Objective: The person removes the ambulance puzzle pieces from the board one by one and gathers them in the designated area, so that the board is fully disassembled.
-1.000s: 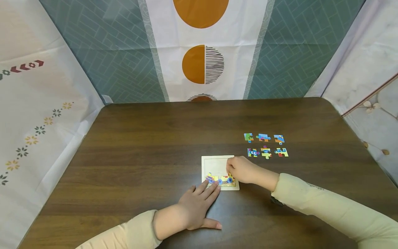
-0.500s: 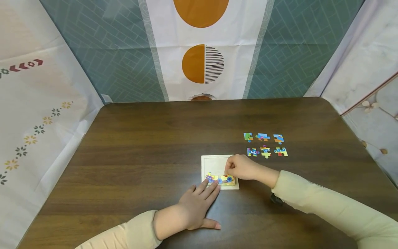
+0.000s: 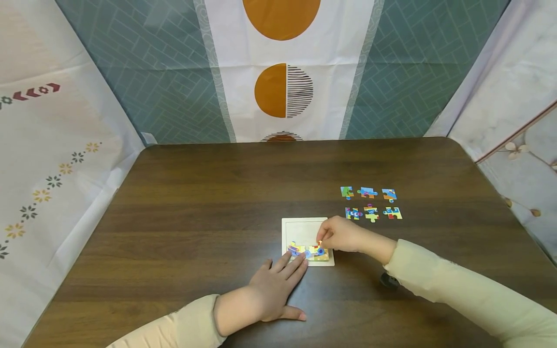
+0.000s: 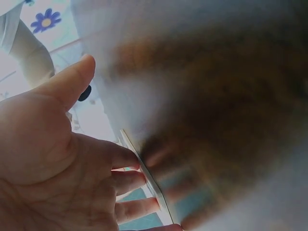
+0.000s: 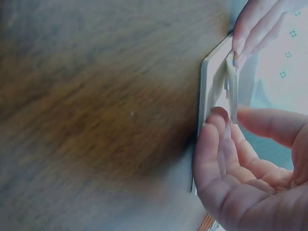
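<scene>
In the head view a square puzzle board (image 3: 304, 227) with a pale raised rim lies on the table. Colourful joined puzzle pieces (image 3: 300, 249) fill its near part. My left hand (image 3: 276, 287) lies with spread, straight fingers, their tips resting on the board's near left part and the pieces there. At the right end of that row, my right hand (image 3: 341, 234) pinches a puzzle piece (image 3: 319, 243) between thumb and fingers; most of it is hidden. The right wrist view shows the thumb against the piece's edge (image 5: 235, 103), just above the board (image 5: 206, 77).
Several loose puzzle pieces (image 3: 369, 203) lie in two rows beyond and to the right of the board. The brown wooden table (image 3: 196, 193) meets a patterned cloth (image 3: 283, 96) at its far edge. A dark band (image 3: 388, 280) shows under the right sleeve.
My right hand shifts slightly over the right end of the row, first a little left and then back right, fingers still pinched. The left hand stays in place on the board.
</scene>
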The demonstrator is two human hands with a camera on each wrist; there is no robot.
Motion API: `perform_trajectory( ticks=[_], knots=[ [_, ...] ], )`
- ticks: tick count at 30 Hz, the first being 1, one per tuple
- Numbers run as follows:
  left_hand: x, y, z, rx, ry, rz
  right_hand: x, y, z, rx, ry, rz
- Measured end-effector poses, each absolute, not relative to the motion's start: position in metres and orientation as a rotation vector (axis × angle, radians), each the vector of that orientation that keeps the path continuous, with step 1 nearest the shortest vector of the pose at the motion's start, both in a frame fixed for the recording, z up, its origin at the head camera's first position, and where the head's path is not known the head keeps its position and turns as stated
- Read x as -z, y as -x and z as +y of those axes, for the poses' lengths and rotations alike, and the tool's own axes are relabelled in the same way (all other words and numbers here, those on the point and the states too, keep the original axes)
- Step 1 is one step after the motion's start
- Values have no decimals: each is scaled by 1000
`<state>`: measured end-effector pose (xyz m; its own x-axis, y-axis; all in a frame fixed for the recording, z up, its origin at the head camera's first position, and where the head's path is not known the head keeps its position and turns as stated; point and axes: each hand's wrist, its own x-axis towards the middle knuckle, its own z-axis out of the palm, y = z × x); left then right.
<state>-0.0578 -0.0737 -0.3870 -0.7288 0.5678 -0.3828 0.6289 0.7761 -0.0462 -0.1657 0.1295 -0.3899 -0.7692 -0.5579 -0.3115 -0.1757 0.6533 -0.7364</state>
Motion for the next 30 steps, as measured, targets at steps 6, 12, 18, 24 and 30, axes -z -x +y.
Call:
perform_trajectory(
  ticks=[6, 12, 18, 24, 30],
  knots=[
    [386, 59, -74, 242, -901, 2608, 390, 164, 129, 1113, 465, 2245],
    [385, 60, -73, 237, -897, 2600, 390, 165, 133, 1166, 413, 2172],
    [386, 60, -73, 233, -896, 2599, 391, 167, 139, 1172, 435, 2157],
    [386, 60, -74, 212, -920, 2603, 388, 167, 154, 1182, 428, 2181],
    [384, 60, -76, 175, -947, 2614, 384, 163, 176, 1233, 390, 2188]
  ],
)
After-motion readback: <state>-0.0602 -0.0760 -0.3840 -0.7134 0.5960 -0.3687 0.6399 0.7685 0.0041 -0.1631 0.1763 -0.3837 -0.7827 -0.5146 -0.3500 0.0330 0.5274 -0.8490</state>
